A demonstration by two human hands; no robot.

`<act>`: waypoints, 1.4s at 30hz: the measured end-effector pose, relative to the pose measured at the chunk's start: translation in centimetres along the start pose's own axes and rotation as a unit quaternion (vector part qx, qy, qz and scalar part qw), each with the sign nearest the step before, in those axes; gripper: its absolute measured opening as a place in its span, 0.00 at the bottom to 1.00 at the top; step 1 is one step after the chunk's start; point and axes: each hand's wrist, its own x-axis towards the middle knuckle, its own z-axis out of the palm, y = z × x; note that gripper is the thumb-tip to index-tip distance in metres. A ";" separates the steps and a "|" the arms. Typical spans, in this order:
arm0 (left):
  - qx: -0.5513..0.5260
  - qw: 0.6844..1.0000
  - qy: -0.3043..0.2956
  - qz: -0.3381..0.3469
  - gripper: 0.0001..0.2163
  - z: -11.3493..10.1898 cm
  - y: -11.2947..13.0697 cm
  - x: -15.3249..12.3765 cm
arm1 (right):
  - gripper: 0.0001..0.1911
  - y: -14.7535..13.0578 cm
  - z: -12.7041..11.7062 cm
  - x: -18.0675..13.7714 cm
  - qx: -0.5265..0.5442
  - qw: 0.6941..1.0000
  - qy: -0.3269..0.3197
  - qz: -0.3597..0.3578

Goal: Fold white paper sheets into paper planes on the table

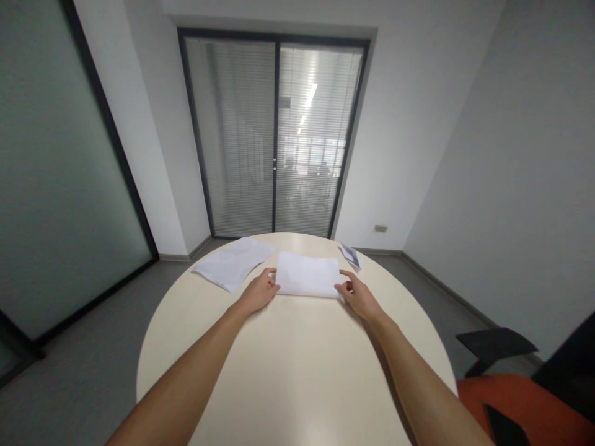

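A white sheet of paper, which looks folded, lies across the far half of the round table. At its left edge is my left hand, thumb on the near corner and fingers curled along the side. My right hand pinches the right edge the same way, with the thumb over the near right corner. The paper looks flat, its near edge facing me. The undersides of the fingertips are hidden.
Loose white sheets lie at the table's far left, one corner over the edge. A small folded printed paper sits at the far right. An orange chair with black armrests stands at the right. Behind is a glass partition with blinds.
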 end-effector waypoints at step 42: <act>0.215 0.960 -0.112 0.143 0.27 1.3 2.7 -2.0 | 0.26 -2.9 -0.4 -0.8 -0.087 0.992 -0.087 -0.010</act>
